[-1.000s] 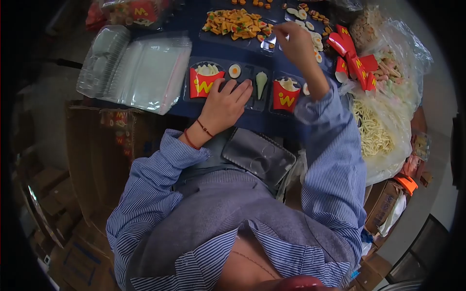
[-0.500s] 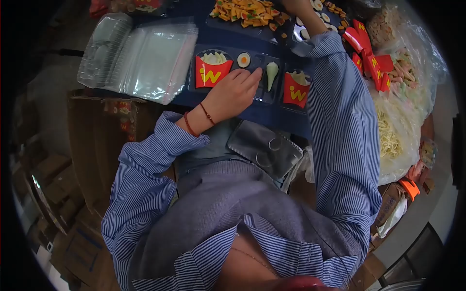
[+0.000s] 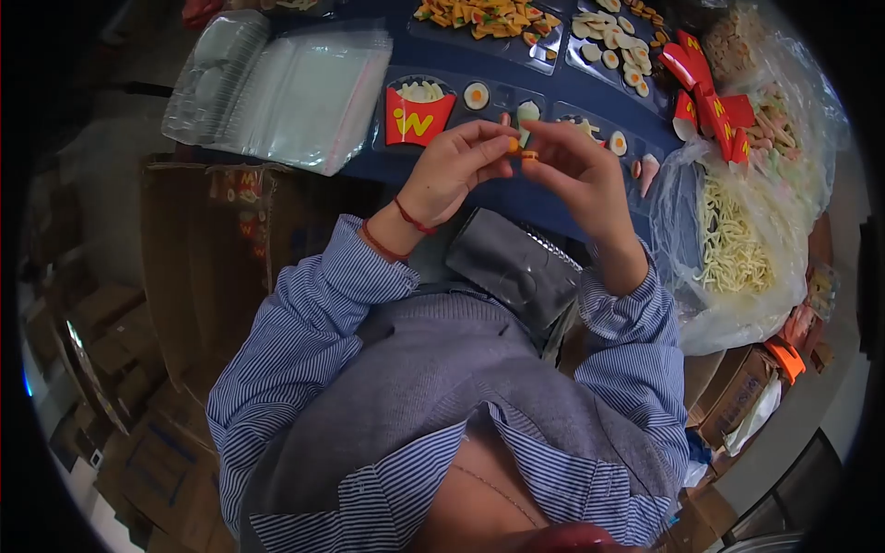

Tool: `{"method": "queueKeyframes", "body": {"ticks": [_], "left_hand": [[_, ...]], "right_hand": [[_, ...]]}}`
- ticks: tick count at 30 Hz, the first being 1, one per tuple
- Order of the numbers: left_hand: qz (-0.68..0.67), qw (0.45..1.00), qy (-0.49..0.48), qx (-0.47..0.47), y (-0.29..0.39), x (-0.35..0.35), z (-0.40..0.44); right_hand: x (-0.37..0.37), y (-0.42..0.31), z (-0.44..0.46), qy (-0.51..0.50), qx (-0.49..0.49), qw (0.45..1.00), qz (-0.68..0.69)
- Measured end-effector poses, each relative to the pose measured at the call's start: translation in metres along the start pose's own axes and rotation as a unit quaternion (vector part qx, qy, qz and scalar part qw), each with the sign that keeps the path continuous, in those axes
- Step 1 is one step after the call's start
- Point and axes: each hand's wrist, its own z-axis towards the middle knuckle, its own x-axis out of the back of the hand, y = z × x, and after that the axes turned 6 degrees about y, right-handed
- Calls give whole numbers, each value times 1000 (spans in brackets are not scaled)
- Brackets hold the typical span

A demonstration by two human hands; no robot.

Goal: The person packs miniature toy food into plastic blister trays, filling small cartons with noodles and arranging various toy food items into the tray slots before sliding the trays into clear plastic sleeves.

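My left hand pinches a small orange piece between thumb and fingertips. Close beside it, my right hand holds a tiny burger-like piece the same way. Both hands are over the near edge of a clear tray. In the tray, a red fries box stands left of a small fried egg. A pale green cone shows just above my fingertips. A second fries box is mostly hidden behind my right hand. Right of it lie another egg and a pink cone.
Clear plastic bags and stacked clear trays lie at the left. Orange pieces and small eggs are at the back. Red boxes and a bag of pale fries are at the right.
My right hand has come back from the far pieces to my left hand, now with a small piece. My left hand has lifted from the tray and closed on an orange piece. The view has shifted.
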Motion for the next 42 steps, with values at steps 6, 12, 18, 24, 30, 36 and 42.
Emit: {"method": "queueKeyframes", "body": {"ticks": [6, 12, 18, 24, 30, 36, 42], "left_hand": [[-71, 996, -40, 37, 2, 10, -6], [-115, 993, -17, 16, 8, 0, -10], [-238, 968, -32, 71, -1, 1, -12], [-45, 995, 81, 41, 17, -6, -10], [-179, 976, 32, 118, 25, 6, -11], [-144, 983, 53, 96, 24, -12, -18], [-231, 967, 7, 104, 19, -7, -16]], "right_hand": [[3, 13, -2, -15, 55, 996, 67], [-1, 12, -1, -21, -20, 981, 191], [-14, 17, -3, 10, -18, 970, 244], [-33, 23, 5, 61, 62, 996, -17], [-37, 17, 3, 53, 155, 969, -186], [-36, 21, -1, 178, 159, 970, -43], [-36, 22, -6, 220, 285, 922, -144]]}}
